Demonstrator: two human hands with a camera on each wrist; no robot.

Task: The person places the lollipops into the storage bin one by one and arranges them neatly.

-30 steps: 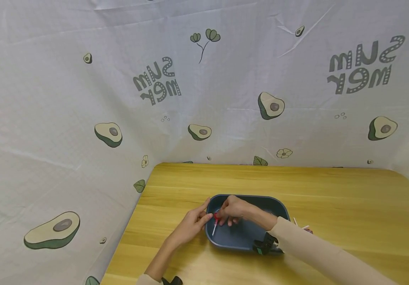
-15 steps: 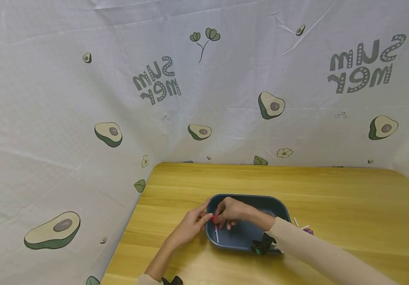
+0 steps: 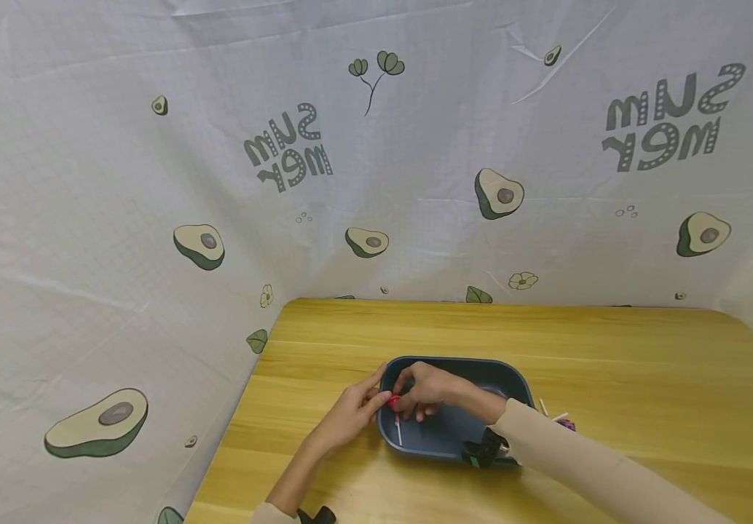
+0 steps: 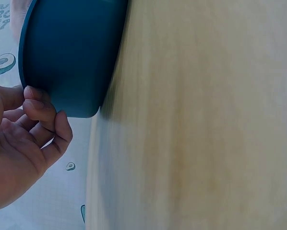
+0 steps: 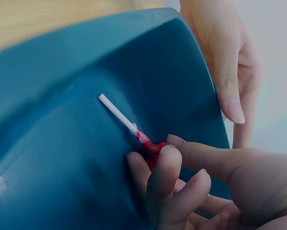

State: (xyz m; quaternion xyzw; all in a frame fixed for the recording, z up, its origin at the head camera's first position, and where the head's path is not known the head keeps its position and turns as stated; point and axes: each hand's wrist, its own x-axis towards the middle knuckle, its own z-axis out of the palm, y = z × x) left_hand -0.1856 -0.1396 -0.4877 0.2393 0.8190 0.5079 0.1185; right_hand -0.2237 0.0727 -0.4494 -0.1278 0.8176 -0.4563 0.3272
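Placement, seemingly — pinching red lollipop [image 5: 142,138] with right hand [image 3: 427,387], low inside blue tray [image 3: 445,438] gripped at its left end by left hand [image 3: 352,409]. Next, likely — loosen that pinch, lift clear.

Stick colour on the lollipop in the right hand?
White; the lollipop stick shows best in the right wrist view.

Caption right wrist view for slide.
Right hand pinches a red lollipop inside a blue tub; left hand holds the tub.

1 red-wrapped, white-sticked lollipop [image 5: 136,132] inside 1 blue tray [image 5: 162,72]
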